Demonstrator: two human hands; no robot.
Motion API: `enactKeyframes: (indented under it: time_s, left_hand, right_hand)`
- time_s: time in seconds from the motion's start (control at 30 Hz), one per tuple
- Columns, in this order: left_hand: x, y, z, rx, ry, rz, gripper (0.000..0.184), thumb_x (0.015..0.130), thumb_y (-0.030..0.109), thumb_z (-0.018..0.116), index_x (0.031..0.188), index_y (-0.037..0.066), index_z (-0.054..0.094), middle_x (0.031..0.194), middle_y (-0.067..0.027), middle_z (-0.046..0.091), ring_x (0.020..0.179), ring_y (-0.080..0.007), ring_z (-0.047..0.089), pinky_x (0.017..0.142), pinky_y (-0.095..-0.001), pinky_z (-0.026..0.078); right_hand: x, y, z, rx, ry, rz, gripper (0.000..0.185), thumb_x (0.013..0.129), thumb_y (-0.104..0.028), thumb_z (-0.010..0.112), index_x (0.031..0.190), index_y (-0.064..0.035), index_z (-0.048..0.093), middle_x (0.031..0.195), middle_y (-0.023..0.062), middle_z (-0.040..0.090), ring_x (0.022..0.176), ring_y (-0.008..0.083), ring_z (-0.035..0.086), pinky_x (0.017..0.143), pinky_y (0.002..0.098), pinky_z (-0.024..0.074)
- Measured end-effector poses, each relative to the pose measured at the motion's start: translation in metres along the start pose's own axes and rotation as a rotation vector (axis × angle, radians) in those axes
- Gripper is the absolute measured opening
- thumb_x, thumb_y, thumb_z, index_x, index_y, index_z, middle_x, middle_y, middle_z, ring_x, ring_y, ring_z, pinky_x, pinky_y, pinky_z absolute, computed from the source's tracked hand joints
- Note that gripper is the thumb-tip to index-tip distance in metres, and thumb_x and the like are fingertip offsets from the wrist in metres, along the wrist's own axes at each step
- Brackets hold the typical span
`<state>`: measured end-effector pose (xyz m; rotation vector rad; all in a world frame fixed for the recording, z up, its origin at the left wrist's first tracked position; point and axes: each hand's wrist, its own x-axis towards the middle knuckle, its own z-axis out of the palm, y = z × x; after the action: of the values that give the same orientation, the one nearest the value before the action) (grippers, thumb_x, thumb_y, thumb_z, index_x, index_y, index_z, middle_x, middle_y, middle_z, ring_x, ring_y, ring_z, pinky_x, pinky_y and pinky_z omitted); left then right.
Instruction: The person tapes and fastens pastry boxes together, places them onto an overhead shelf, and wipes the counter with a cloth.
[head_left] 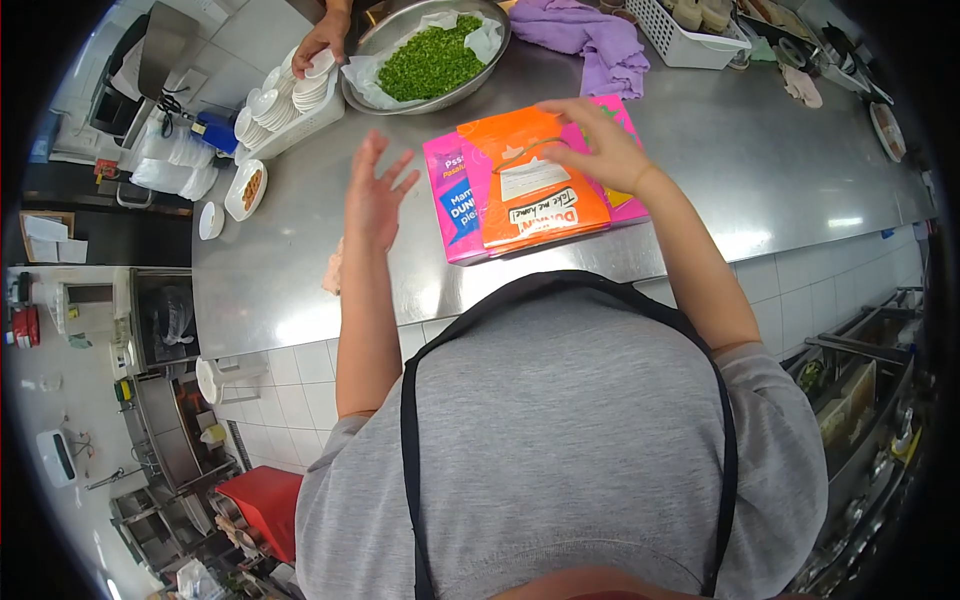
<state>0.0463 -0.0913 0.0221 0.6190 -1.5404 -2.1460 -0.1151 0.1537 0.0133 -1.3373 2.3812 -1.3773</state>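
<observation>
My grey shirt (570, 430) is closest. My right hand (606, 150) curves open over the pink-and-orange box (510, 205) — contact, I can't tell. My left hand (380, 195) is empty, fingers spread, beside the box, which lies on the steel table (770, 170). I'm handling the box, I judge — a firm hold needs both palms against it.

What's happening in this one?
A person in a grey shirt stands at a metal counter with a pink box in front of them, an orange bag lying flat on it. Their right hand is over the bag's far end, contact unclear; their left hand is open beside the box. Another person's hand is at the stacked white dishes.
</observation>
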Motion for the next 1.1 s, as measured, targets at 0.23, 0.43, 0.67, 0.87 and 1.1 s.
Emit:
enactKeyframes:
  time_s: [0.23, 0.43, 0.67, 0.87, 1.1]
  left_hand:
    - [-0.028, 0.002, -0.063, -0.077, 0.179, -0.014, 0.051, 0.088, 0.032, 0.049, 0.129, 0.006, 0.033, 0.13, -0.0097, 0.032, 0.114, -0.0267, 0.041, 0.094, -0.0408, 0.036]
    - [-0.049, 0.005, -0.084, -0.107, 0.27, 0.016, 0.049, 0.088, 0.031, 0.05, 0.126, 0.004, 0.036, 0.126, -0.0107, 0.036, 0.108, -0.023, 0.044, 0.084, -0.0333, 0.042]
    - [-0.045, 0.005, -0.077, -0.107, 0.238, 0.054, 0.047, 0.087, 0.03, 0.052, 0.124, 0.004, 0.039, 0.122, -0.0106, 0.042, 0.103, -0.0208, 0.048, 0.081, -0.0314, 0.042]
    - [-0.044, 0.002, -0.068, -0.095, 0.154, 0.017, 0.045, 0.088, 0.03, 0.05, 0.123, 0.005, 0.039, 0.123, -0.0095, 0.043, 0.107, -0.0222, 0.046, 0.085, -0.032, 0.04]
    - [-0.051, -0.036, -0.015, 0.399, -0.089, 0.128, 0.033, 0.082, 0.024, 0.059, 0.11, 0.008, 0.053, 0.107, -0.0031, 0.054, 0.095, -0.0127, 0.052, 0.083, -0.0264, 0.04]
  right_hand:
    - [0.04, -0.018, 0.015, 0.017, -0.438, 0.068, 0.026, 0.075, -0.028, 0.065, 0.082, -0.004, 0.059, 0.064, 0.0064, 0.059, 0.065, 0.0171, 0.057, 0.061, 0.0315, 0.0453]
    - [0.059, -0.032, -0.04, 0.144, -0.356, 0.039, 0.026, 0.079, -0.026, 0.063, 0.07, -0.0035, 0.053, 0.059, -0.0018, 0.05, 0.053, 0.0053, 0.045, 0.048, 0.0219, 0.0356]
    - [0.059, -0.064, -0.11, 0.01, -0.152, -0.015, 0.022, 0.08, -0.021, 0.062, 0.069, -0.0048, 0.052, 0.059, -0.0063, 0.044, 0.054, 0.0025, 0.038, 0.05, 0.0185, 0.029]
    - [0.058, -0.048, -0.141, 0.033, -0.11, 0.157, 0.021, 0.081, -0.022, 0.061, 0.068, -0.008, 0.053, 0.061, -0.007, 0.044, 0.059, 0.0013, 0.036, 0.053, 0.0187, 0.0276]
    - [0.051, -0.018, -0.129, 0.135, -0.125, 0.231, 0.019, 0.082, -0.022, 0.06, 0.069, -0.0091, 0.055, 0.063, -0.0078, 0.047, 0.055, 0.0012, 0.034, 0.051, 0.0174, 0.0275]
